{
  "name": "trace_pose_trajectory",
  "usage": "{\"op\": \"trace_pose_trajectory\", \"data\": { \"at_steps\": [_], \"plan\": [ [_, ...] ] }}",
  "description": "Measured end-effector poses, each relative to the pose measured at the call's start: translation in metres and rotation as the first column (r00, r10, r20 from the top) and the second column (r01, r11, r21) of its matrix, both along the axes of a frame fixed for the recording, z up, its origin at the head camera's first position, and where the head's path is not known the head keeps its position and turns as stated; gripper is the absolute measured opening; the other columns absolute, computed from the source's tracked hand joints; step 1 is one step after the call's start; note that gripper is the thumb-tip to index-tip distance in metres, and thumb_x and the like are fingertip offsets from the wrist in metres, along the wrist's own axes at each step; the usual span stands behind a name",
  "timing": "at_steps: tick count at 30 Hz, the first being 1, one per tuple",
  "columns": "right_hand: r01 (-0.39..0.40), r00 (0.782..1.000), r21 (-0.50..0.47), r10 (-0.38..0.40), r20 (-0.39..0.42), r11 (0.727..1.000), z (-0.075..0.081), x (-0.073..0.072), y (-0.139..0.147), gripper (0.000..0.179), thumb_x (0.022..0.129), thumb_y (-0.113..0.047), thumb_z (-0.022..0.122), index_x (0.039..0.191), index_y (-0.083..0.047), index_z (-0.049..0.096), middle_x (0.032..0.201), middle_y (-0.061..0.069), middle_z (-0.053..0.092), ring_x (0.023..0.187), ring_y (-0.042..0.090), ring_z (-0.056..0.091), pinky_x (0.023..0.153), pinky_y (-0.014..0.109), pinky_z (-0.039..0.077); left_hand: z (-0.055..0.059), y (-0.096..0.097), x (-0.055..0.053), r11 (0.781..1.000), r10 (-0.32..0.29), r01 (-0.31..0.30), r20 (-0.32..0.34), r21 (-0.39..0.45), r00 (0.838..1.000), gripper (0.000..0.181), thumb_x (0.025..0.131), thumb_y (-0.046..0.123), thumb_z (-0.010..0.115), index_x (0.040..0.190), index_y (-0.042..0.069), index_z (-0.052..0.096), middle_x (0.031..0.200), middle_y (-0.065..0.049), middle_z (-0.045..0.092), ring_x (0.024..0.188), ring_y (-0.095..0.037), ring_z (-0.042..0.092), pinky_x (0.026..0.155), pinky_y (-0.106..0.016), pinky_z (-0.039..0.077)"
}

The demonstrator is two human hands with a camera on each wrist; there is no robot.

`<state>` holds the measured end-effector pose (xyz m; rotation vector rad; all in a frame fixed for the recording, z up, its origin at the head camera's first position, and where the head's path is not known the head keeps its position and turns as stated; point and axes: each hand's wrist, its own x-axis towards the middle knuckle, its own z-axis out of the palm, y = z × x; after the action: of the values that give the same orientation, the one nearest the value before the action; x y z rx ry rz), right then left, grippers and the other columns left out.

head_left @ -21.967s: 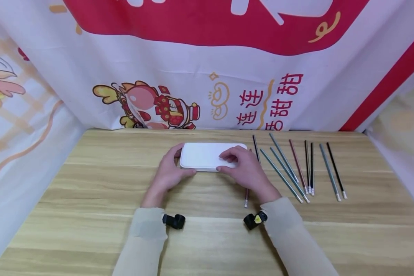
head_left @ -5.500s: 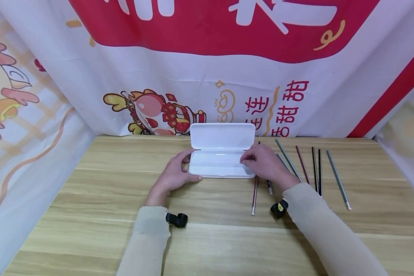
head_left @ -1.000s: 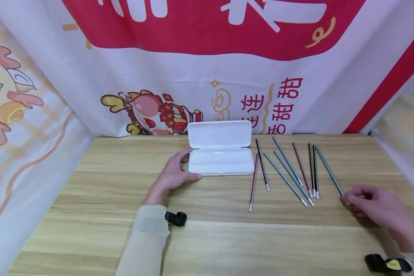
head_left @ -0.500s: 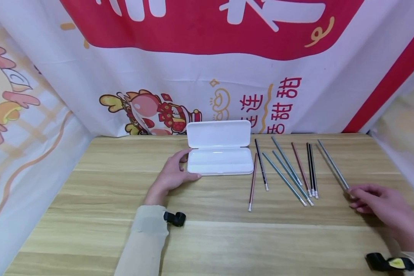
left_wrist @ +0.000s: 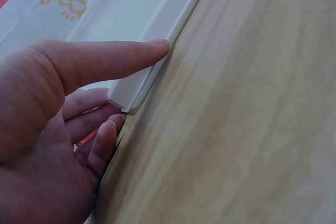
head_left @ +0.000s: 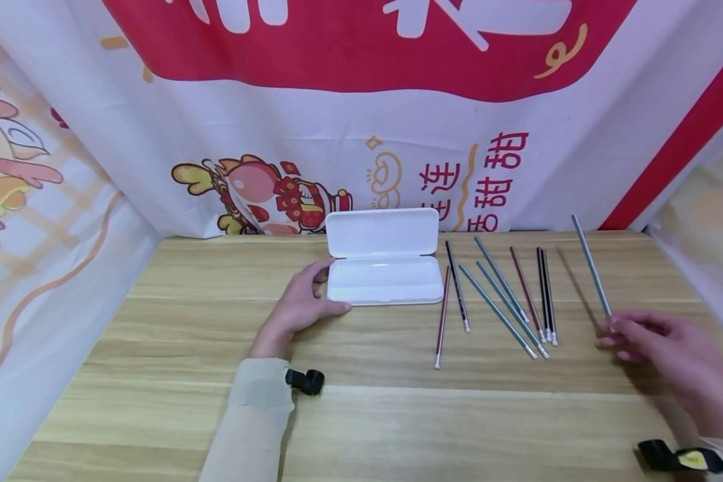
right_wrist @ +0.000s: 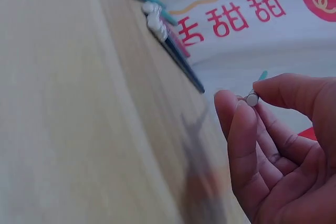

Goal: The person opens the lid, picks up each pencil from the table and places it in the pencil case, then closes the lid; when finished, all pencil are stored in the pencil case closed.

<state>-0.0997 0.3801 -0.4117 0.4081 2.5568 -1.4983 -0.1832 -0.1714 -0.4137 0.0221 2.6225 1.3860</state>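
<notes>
A white pencil case (head_left: pixel 385 281) lies on the table with its lid (head_left: pixel 382 232) raised and nothing visible inside. My left hand (head_left: pixel 304 298) holds its left end, the thumb along the front edge and the other fingers at the end, as the left wrist view shows. On the right, my right hand (head_left: pixel 657 341) pinches a teal pencil (head_left: pixel 592 268) near its eraser end between thumb and fingertips. That pencil is tilted up off the table, its shadow falling to the left. In the right wrist view its round eraser end (right_wrist: pixel 252 99) shows between the fingertips.
Several pencils lie between the case and my right hand: a maroon pencil (head_left: pixel 442 318) nearest the case, a black pencil (head_left: pixel 458 288), teal pencils (head_left: pixel 497 311), another maroon pencil (head_left: pixel 527 294) and black pencils (head_left: pixel 545 294). A printed cloth (head_left: pixel 265 120) hangs behind the table.
Compared with the earliest frame, the case is open. Over the last second, my right hand has lifted the teal pencil from the table and tilted it upward. My left hand has stayed on the case.
</notes>
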Motion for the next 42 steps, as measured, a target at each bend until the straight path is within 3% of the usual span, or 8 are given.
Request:
{"op": "trace_pose_trajectory", "data": {
  "at_steps": [3,5,12,20,23,31,35,42],
  "plan": [
    [-0.011,0.999,-0.094,0.008,-0.034,0.996,0.007,0.002,-0.005,0.016,0.112,-0.025,0.059,0.117,-0.019,0.072,0.090,-0.021,0.077,0.082,0.002,0.076,0.070,0.024,0.062,0.001,0.000,0.000,1.000,-0.001,0.001,0.003,0.000,1.000,0.094,0.083,0.024,0.093,0.163,0.023,0.045,0.151,-0.013,0.053,0.126,-0.030,0.048,0.099,-0.038,0.044],
    [-0.033,0.998,-0.107,0.026,-0.063,0.994,0.011,0.004,-0.009,0.013,0.111,-0.022,0.060,0.109,-0.027,0.072,0.091,-0.020,0.078,0.082,0.002,0.076,0.070,0.024,0.062,0.001,0.000,0.000,1.000,0.005,-0.005,0.008,0.003,1.000,0.094,0.083,0.024,0.094,0.163,0.024,0.046,0.150,-0.012,0.053,0.126,-0.029,0.047,0.100,-0.039,0.044],
    [-0.114,0.990,0.074,0.119,-0.069,0.991,0.022,0.008,-0.028,0.037,0.113,-0.027,0.057,0.132,0.004,0.063,0.095,-0.024,0.075,0.086,0.002,0.073,0.072,0.027,0.063,0.000,0.000,0.001,1.000,0.010,-0.010,0.019,0.003,1.000,0.094,0.082,0.025,0.094,0.163,0.026,0.046,0.149,-0.009,0.053,0.130,-0.029,0.046,0.107,-0.045,0.045],
    [-0.207,0.970,0.070,0.214,-0.117,0.976,0.022,0.011,-0.048,0.030,0.109,-0.016,0.064,0.125,0.009,0.066,0.094,-0.011,0.080,0.085,0.007,0.076,0.072,0.028,0.064,0.000,0.002,0.001,1.000,0.008,-0.008,0.018,0.005,1.000,0.094,0.082,0.025,0.094,0.162,0.027,0.046,0.151,-0.009,0.053,0.129,-0.029,0.047,0.107,-0.046,0.046],
    [-0.230,0.968,0.053,0.234,-0.091,0.972,0.023,0.010,-0.057,0.031,0.109,-0.018,0.065,0.125,0.008,0.066,0.096,-0.007,0.080,0.086,0.008,0.075,0.073,0.028,0.064,0.000,0.002,0.001,1.000,0.002,-0.003,0.018,0.011,1.000,0.093,0.082,0.025,0.094,0.162,0.027,0.047,0.152,-0.009,0.053,0.129,-0.029,0.047,0.107,-0.046,0.045],
    [-0.296,0.955,0.112,0.297,0.003,0.949,0.045,-0.016,-0.104,0.044,0.108,-0.039,0.066,0.134,-0.004,0.065,0.112,0.010,0.078,0.092,0.016,0.072,0.075,0.031,0.063,-0.003,0.000,0.002,1.000,0.006,-0.006,0.021,0.001,1.000,0.094,0.082,0.026,0.094,0.163,0.026,0.046,0.151,-0.010,0.052,0.131,-0.030,0.046,0.109,-0.048,0.046],
    [-0.326,0.942,0.139,0.334,-0.031,0.935,0.052,-0.033,-0.126,0.037,0.109,-0.035,0.065,0.132,-0.007,0.065,0.115,0.013,0.076,0.095,0.022,0.070,0.077,0.031,0.062,-0.002,0.000,0.001,1.000,0.012,-0.011,0.019,-0.004,1.000,0.095,0.083,0.027,0.094,0.164,0.025,0.045,0.150,-0.011,0.052,0.130,-0.030,0.046,0.107,-0.046,0.046],
    [-0.304,0.942,0.191,0.325,-0.088,0.933,0.061,-0.054,-0.162,0.027,0.109,-0.031,0.064,0.129,-0.012,0.069,0.115,0.014,0.074,0.099,0.030,0.067,0.078,0.031,0.057,0.000,-0.002,0.001,1.000,0.003,-0.003,0.013,-0.008,1.000,0.095,0.083,0.025,0.093,0.164,0.024,0.044,0.152,-0.012,0.052,0.131,-0.031,0.047,0.107,-0.046,0.047]
  ]
}}
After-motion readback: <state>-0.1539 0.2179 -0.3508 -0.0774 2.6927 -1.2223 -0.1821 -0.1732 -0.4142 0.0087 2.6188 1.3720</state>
